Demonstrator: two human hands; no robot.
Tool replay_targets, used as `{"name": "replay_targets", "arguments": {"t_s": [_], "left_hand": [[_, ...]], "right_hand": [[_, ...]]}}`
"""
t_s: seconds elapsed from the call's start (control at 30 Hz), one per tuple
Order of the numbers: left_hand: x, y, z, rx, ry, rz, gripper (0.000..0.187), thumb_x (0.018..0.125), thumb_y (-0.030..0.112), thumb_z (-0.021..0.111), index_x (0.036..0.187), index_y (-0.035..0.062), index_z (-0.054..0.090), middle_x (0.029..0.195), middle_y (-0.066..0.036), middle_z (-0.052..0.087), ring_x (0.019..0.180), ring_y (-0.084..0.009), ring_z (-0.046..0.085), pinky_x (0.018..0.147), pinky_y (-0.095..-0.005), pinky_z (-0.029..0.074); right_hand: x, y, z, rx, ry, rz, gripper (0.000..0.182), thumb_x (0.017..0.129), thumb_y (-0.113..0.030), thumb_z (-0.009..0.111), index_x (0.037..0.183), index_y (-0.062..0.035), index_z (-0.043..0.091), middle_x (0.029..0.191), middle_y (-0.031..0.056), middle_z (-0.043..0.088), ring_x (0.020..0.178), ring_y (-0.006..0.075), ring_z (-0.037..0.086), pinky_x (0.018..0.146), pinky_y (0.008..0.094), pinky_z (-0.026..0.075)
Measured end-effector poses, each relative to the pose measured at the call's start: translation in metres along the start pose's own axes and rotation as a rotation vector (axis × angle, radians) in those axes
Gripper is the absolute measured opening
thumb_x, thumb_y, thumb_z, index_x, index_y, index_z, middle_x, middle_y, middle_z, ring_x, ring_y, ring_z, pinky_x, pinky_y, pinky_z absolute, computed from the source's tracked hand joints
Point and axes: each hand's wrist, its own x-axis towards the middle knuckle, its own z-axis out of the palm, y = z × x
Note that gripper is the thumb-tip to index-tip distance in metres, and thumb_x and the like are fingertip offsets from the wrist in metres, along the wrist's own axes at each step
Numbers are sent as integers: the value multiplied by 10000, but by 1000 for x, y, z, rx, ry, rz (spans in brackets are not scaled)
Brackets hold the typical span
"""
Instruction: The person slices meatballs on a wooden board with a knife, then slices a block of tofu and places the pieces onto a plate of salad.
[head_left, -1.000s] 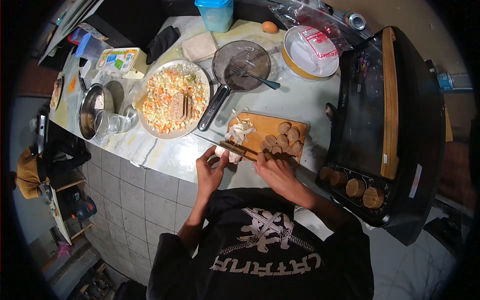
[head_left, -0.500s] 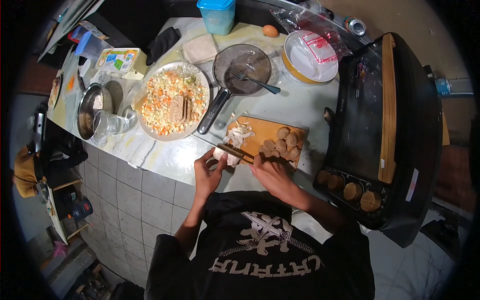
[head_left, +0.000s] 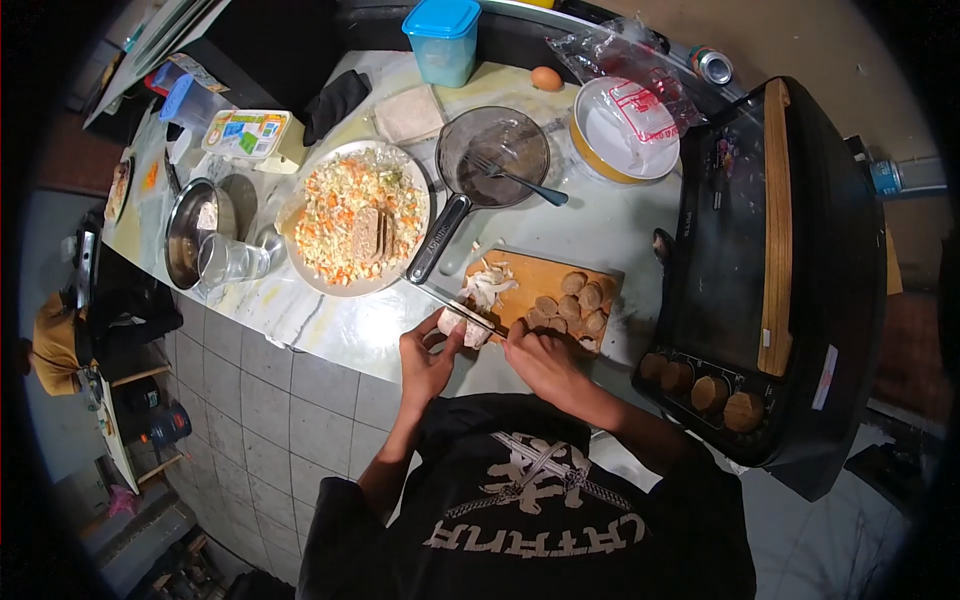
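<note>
A pale piece of meat (head_left: pixel 465 327) lies at the near left edge of the wooden cutting board (head_left: pixel 535 268), with the fingers of my left hand (head_left: pixel 428 352) closed on it. My right hand (head_left: pixel 540 352) grips the handle of a knife (head_left: pixel 470 315), whose blade points left and rests across the meat. Thin pale shreds (head_left: pixel 490 284) are heaped on the board's left part. Several round brown slices (head_left: pixel 572 303) sit on its right part.
Left of the board is a plate (head_left: pixel 425 188) of chopped vegetables. Behind stand a pan (head_left: pixel 492 150) with a fork, a yellow-sided bowl (head_left: pixel 622 130), an egg (head_left: pixel 546 78) and a blue-lidded container (head_left: pixel 443 45). A black stove-like appliance (head_left: pixel 730 280) borders the right.
The whole scene has shifted slightly down and right in the view. The knife has turned, and its blade now lies over the meat. My left hand still holds the meat.
</note>
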Motion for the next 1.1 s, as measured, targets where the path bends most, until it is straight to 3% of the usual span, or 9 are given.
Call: {"name": "replay_targets", "arguments": {"t_s": [0.07,0.13,0.37,0.43,0.53,0.73,0.93,1.03,1.1], "left_hand": [[0,-6,1,1,-8,15,381,877,90,666,1169,-129,559,924,-128,666,786,-150,637,683,-271,535],[1,-9,0,40,7,70,333,885,98,658,1135,-106,573,920,-132,666,804,-151,640,702,-273,531],[1,-8,-4,-13,-66,64,370,900,124,647,1168,-87,505,927,-134,670,831,-146,639,738,-265,515],[5,-12,-6,-24,-89,43,389,910,142,637,1189,-87,490,927,-129,670,828,-139,634,742,-260,510],[7,-13,-10,-101,-133,-3,390,917,158,632,1188,-85,493,923,-126,668,848,-141,633,740,-259,505],[9,-5,-16,-132,-185,-68,404,922,175,623,1204,-79,485,998,-144,645,895,-180,631,791,-305,533],[3,30,-58,-8,-282,-16,449,942,150,582,1333,13,409,1143,-125,596,1011,-192,598,816,-313,523],[-2,35,-60,-272,-398,-196,452,978,202,509,1391,98,359,1253,-80,529,1077,-193,571,851,-336,510],[-3,33,-53,-382,-411,-239,456,975,196,505,1396,104,354,1273,-83,513,1092,-197,565,857,-341,512]], "right_hand": [[-6,-1,1,-5,20,1,275,928,-219,510,887,53,503,695,212,622,704,370,655,606,445,531],[-10,0,8,-56,185,-93,282,930,-226,508,911,54,489,696,206,626,693,370,653,603,435,533],[-5,-11,11,-72,90,68,238,918,-185,505,920,52,484,678,206,627,663,357,660,590,428,539],[-4,-14,10,-206,89,70,115,826,-92,546,865,17,543,653,88,605,602,253,664,511,322,528],[-4,-14,8,-143,79,47,117,826,-67,539,864,43,540,653,156,640,617,299,681,506,352,540],[-2,-17,9,-83,5,98,112,807,-31,535,858,68,535,666,215,644,617,312,686,490,372,544],[-5,-14,5,-97,47,40,133,772,-9,569,873,68,534,655,191,647,611,305,687,482,357,545],[-6,-16,3,-102,50,19,133,772,-20,575,869,61,535,652,183,649,606,298,687,480,355,545],[-5,-17,4,-103,49,24,130,775,-27,575,865,57,536,649,178,649,603,295,687,479,356,545]]}}
